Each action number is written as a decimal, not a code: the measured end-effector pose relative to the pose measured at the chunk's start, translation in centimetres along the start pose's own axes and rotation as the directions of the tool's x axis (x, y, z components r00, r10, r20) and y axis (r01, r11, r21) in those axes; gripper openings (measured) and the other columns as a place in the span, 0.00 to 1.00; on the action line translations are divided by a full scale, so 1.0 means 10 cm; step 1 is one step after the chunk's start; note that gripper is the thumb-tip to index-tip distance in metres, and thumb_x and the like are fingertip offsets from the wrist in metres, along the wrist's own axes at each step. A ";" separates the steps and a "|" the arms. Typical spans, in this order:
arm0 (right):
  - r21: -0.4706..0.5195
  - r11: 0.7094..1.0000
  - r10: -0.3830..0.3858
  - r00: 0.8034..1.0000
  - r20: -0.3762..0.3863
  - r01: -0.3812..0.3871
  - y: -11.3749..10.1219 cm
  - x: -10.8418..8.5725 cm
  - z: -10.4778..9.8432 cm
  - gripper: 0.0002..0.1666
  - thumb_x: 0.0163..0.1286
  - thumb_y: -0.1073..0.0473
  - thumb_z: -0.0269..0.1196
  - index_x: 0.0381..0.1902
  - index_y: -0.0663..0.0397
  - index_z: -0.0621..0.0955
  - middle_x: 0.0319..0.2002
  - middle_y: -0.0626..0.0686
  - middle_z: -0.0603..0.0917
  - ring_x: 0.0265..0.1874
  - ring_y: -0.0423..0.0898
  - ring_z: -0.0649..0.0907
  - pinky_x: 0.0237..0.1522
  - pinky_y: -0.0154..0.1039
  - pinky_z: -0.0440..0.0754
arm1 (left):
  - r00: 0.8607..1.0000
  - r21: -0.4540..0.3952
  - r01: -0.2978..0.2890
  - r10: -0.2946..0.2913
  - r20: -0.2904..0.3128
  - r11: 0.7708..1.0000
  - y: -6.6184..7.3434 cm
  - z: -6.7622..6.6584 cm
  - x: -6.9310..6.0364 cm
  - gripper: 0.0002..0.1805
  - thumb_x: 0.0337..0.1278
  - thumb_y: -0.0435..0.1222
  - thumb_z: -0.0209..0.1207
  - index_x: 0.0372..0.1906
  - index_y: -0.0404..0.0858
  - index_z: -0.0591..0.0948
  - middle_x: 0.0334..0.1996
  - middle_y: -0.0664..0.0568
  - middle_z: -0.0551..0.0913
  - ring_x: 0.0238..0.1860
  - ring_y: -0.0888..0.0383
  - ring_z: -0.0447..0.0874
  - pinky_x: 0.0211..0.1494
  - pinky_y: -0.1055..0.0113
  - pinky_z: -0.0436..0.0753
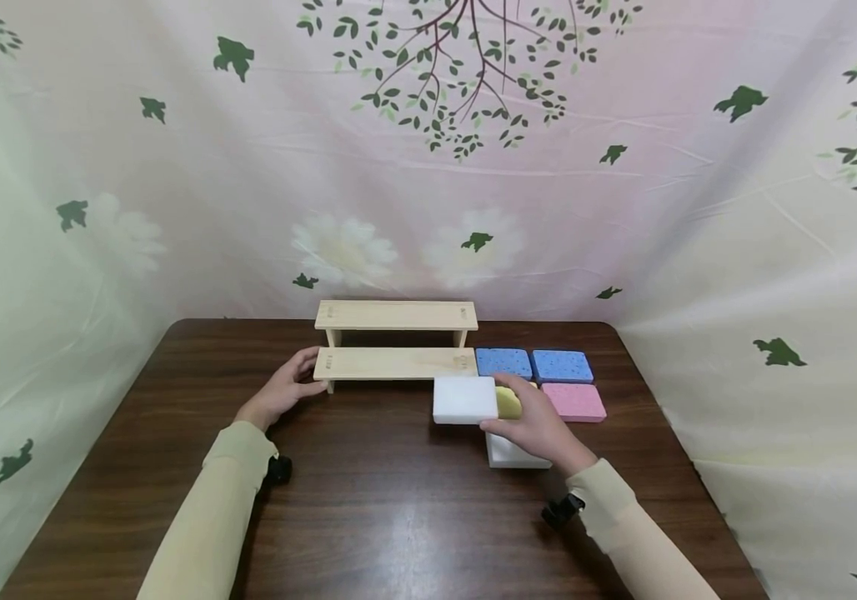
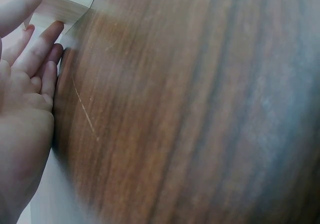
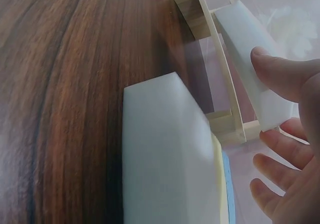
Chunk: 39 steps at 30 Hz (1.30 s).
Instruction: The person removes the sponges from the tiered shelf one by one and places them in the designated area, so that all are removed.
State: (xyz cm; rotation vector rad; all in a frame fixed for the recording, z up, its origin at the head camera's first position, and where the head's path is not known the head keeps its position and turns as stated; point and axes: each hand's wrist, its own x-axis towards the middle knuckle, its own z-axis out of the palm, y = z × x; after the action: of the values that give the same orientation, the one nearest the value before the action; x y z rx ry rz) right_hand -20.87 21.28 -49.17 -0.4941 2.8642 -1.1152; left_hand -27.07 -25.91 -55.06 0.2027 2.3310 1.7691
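Note:
My right hand (image 1: 533,421) pinches one end of a white sponge block (image 1: 464,400) between thumb and fingers; in the right wrist view the held block (image 3: 250,49) is tilted above the table. It hangs before the right end of a two-tier wooden rack (image 1: 394,362). Beside the rack's left end, my left hand (image 1: 282,392) has its fingers extended against the wood, the thumb near the front corner. Under the right hand lies a second white sponge block (image 1: 517,452), partly hidden. A yellow sponge (image 1: 508,403) shows behind the fingers.
Two blue sponges (image 1: 562,366) lie side by side right of the rack, with a pink sponge (image 1: 573,402) in front of them. Everything stands on a dark wooden table (image 1: 383,517). A printed cloth (image 1: 398,192) hangs behind the table and along both sides.

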 end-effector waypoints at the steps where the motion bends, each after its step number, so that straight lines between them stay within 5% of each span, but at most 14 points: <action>1: -0.007 1.000 0.004 1.000 0.002 -0.004 0.01 -0.01 -0.01 0.53 0.59 0.40 0.80 0.76 0.49 0.72 0.73 0.54 0.75 0.72 0.58 0.73 0.69 0.68 0.71 | 1.000 -0.001 0.001 -0.001 0.001 1.000 0.00 0.00 0.00 0.44 0.70 0.32 0.66 0.83 0.37 0.55 0.80 0.35 0.62 0.83 0.37 0.49 0.81 0.36 0.49; 21: -0.028 0.999 0.042 0.999 -0.025 -0.043 0.17 -0.16 -0.11 0.56 0.56 0.38 0.81 0.77 0.49 0.71 0.72 0.57 0.76 0.71 0.60 0.75 0.68 0.69 0.72 | 1.000 0.004 0.007 -0.007 -0.001 1.000 0.00 0.00 0.02 0.46 0.69 0.35 0.68 0.83 0.37 0.55 0.80 0.34 0.62 0.82 0.37 0.50 0.80 0.35 0.50; 39: -0.071 0.997 -0.042 0.998 -0.046 0.038 0.36 -0.27 -0.27 0.52 0.63 0.43 0.78 0.79 0.53 0.68 0.74 0.62 0.73 0.71 0.64 0.74 0.62 0.67 0.78 | 1.000 0.003 0.017 -0.017 -0.007 1.000 0.08 0.02 -0.02 0.45 0.70 0.33 0.66 0.84 0.37 0.54 0.80 0.35 0.61 0.82 0.38 0.50 0.81 0.36 0.48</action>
State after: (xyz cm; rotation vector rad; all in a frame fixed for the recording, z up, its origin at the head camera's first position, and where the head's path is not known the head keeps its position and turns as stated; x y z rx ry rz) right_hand -19.70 26.35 -49.83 -0.5378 2.9558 -1.0483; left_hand -26.81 -25.58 -54.37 0.1768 2.3333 1.7615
